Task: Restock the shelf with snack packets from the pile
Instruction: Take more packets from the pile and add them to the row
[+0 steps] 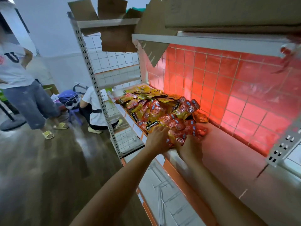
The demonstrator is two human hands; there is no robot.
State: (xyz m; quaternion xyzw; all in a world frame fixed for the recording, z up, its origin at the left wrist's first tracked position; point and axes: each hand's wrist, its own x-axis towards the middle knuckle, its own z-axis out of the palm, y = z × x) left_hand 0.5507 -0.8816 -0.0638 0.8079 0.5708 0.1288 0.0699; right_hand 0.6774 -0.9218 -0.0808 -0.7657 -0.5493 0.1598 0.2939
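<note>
A heap of red and yellow snack packets (162, 110) lies on the shelf board (228, 154), spreading from its far left end toward the middle. At the heap's near edge both my hands reach in side by side. My left hand (158, 139) lies on top of the near packets with its fingers curled over them. My right hand (190, 147) cups the red packets (177, 136) from the right and below. The fingertips of both hands are hidden among the packets.
A red wire-grid back panel (228, 88) stands behind the shelf, with another shelf holding cardboard boxes (228, 12) above. A second rack (104, 75) stands to the left. One person stands (21, 79) and another crouches (96, 110) on the wooden floor.
</note>
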